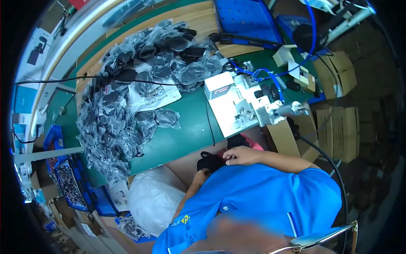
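Note:
My left hand [202,174] is low in front of my body, below the table's front edge. Its fingers are closed on a black piece with a small loop [207,161], whose kind I cannot make out. To its right, my right hand [239,155] has bent fingers, tips turned down over dark and red material; anything inside them is hidden. Above the hands, a white bench machine [220,94] with a metal fixture [243,113] stands at the table edge. A large pile of black parts in clear plastic bags [112,122] covers the table's left side.
The green table [192,127] carries a printed sheet [154,96] among the bags. A blue tray [247,19] lies at the back. Blue air hoses [266,74] run to the machine. Cardboard boxes [338,133] stand right; a white plastic sack [154,199] sits left of my lap.

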Demonstrator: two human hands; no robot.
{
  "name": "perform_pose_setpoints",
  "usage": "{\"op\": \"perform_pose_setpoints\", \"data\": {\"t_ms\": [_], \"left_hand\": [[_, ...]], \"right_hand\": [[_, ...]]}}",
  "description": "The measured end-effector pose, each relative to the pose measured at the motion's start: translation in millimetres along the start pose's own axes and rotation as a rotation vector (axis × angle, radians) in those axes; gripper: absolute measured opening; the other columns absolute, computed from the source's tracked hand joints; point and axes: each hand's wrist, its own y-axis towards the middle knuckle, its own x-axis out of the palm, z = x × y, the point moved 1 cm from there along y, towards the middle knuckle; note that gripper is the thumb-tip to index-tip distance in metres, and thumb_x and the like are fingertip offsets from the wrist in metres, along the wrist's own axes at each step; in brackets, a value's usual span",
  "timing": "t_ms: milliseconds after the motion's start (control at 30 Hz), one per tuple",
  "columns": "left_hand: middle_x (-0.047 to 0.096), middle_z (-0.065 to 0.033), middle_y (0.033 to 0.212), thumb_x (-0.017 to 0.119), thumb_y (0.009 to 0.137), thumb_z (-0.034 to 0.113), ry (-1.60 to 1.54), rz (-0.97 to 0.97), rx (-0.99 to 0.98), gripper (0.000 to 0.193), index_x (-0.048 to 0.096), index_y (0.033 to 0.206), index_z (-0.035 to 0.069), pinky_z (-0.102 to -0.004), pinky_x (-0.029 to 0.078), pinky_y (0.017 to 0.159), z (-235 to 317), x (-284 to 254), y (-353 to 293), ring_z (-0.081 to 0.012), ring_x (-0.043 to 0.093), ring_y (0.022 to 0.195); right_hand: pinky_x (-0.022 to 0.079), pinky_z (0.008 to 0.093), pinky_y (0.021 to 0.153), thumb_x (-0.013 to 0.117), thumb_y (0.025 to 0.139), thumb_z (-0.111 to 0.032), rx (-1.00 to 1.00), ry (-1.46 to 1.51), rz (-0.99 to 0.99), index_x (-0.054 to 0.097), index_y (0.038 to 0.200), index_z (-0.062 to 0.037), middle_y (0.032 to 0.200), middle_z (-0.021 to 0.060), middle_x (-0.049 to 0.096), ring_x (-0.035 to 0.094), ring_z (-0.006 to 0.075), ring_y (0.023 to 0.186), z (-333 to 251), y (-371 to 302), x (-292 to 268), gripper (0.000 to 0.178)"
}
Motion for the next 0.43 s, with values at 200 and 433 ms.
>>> {"op": "perform_pose_setpoints", "data": {"t_ms": [200,433], "left_hand": [[0.084,-0.0238,0.119,0.082,0.094,0.035,-0.089,0.054,-0.138,0.039,0.088,0.118,0.005,-0.0499,0.063,0.102,-36,-58,-55,-0.0448,0.08,0.116],[0.084,-0.0234,0.115,0.082,0.094,0.038,0.094,0.142,-0.166,0.037,0.09,0.109,0.005,-0.0478,0.064,0.099,-50,-118,-127,-0.0422,0.081,0.111]], "right_hand": [[0.062,0.0458,0.104,0.078,0.107,-0.04,-0.056,0.053,0.221,0.073,0.145,0.0016,0.131,0.0247,0.08,0.08,0.0365,0.117,-58,-24,22,0.056],[0.062,0.0397,0.103,0.081,0.106,-0.027,-0.09,0.146,0.359,0.074,0.143,0.0014,0.124,0.0198,0.082,0.08,0.0266,0.113,-137,-40,20,0.047]]}}
